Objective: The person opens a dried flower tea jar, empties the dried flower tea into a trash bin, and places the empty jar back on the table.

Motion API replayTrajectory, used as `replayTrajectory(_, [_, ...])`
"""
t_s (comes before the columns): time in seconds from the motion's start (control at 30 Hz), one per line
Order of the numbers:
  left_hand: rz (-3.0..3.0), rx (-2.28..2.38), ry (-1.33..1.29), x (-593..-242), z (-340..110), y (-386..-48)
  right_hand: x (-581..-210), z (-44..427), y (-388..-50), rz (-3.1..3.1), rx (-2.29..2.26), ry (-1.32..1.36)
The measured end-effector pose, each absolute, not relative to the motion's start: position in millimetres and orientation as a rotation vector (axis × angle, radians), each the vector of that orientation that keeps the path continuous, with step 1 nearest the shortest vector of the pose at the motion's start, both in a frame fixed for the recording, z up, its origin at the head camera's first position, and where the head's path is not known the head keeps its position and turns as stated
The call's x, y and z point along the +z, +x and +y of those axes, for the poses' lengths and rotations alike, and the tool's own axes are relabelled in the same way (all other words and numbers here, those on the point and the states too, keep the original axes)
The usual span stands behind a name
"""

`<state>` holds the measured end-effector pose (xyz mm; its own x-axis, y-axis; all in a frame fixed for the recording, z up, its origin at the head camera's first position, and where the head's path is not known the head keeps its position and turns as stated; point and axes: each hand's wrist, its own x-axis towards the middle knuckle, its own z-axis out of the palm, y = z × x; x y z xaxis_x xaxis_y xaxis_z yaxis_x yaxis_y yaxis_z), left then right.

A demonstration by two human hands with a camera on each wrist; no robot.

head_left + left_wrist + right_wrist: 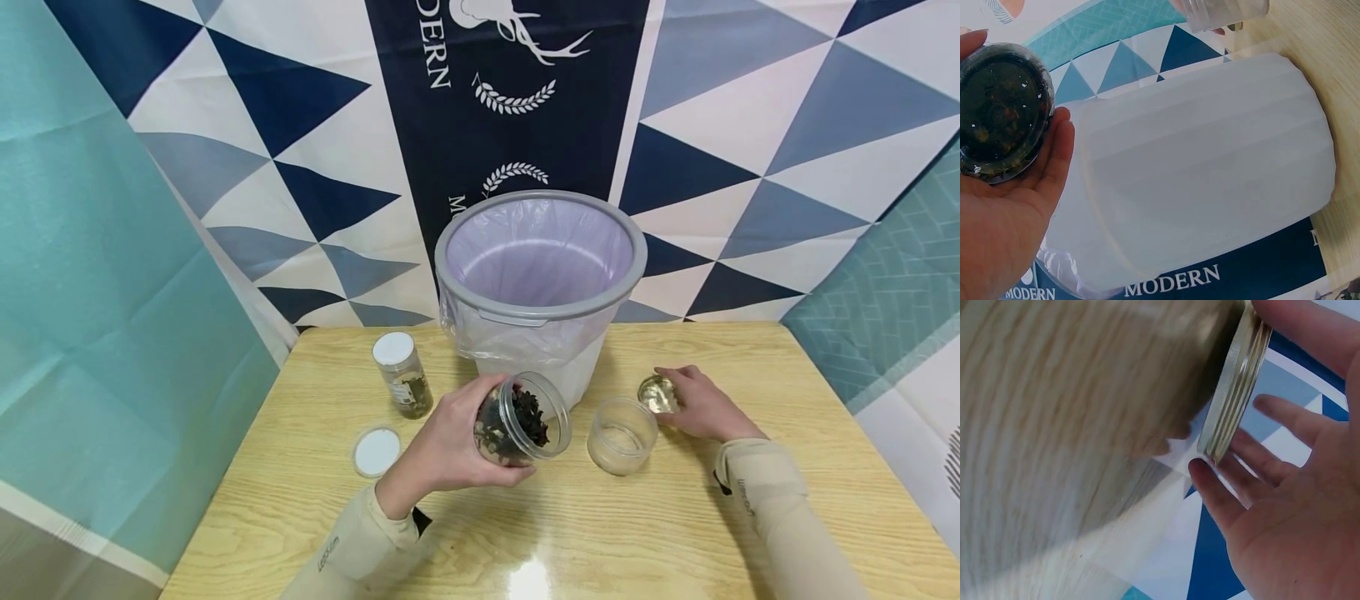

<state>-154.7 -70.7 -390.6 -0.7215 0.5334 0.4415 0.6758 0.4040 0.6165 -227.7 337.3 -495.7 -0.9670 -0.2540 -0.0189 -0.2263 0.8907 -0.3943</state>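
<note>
My left hand [457, 437] grips a clear plastic jar [495, 433] of dark dried leaf-like pieces, tilted with its open mouth towards the right. The left wrist view shows the base of this jar [1004, 112] against the fingers. On the right side of the table, my right hand [701, 404] holds a shiny gold lid [659, 394] by its rim between thumb and fingers. Seen edge-on in the right wrist view, the lid [1235, 387] has a ridged side. An uncovered clear container [622, 437] stands between the two hands, close to the lid.
A white bin [540, 358] with a grey rim and thin plastic liner stands at the back of the wooden table [600, 533]. To the left are a white-capped clear jar [405, 379] with some contents and a flat white lid [377, 452]. Patterned cloth [322, 200] hangs behind.
</note>
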Motion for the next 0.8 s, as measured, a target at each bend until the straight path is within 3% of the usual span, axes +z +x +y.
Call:
replayTrajectory(0.53, [-2.440,-1.223,-1.080,-388,-73,-156,-494,343,-232,3.050,-0.671,-0.383])
replayTrajectory(0.67, [-2.381,-1.257,-1.100,-379,-79,-157,-463,330,-228,3.215,-0.961,-0.464])
replayTrajectory(0.8, [-2.327,-1.274,-1.118,-365,-87,-159,-408,299,-222,3.406,-1.338,-0.680])
